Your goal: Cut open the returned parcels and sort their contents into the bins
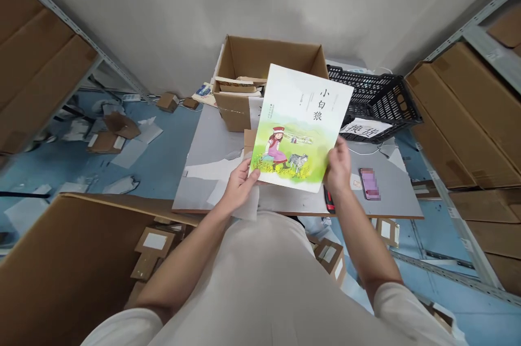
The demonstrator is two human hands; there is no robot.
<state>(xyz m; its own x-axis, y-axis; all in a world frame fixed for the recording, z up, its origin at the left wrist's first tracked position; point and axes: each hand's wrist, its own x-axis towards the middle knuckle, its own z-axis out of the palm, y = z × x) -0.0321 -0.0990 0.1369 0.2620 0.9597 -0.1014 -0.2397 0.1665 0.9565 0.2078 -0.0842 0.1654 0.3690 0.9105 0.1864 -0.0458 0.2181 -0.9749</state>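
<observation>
A white and green picture book (301, 129) is held up over the table, its illustrated front cover facing me and slightly tilted. My left hand (241, 183) grips its lower left corner, thumb on the cover. At the lower right edge my right hand (337, 167) is closed on the book, its fingers partly blurred. Behind the book stands an open cardboard box (236, 110) with several books or flat parcels inside. A red and black tool (329, 200) lies on the table below my right hand; its kind is partly hidden.
On the grey table (211, 134), a black plastic crate (378, 96) with a handwritten label stands right, a phone (369, 184) nearer me. A large open carton (81, 259) is at lower left. Shelves with cartons (456, 118) flank the table; packaging scraps (118, 134) litter the blue floor.
</observation>
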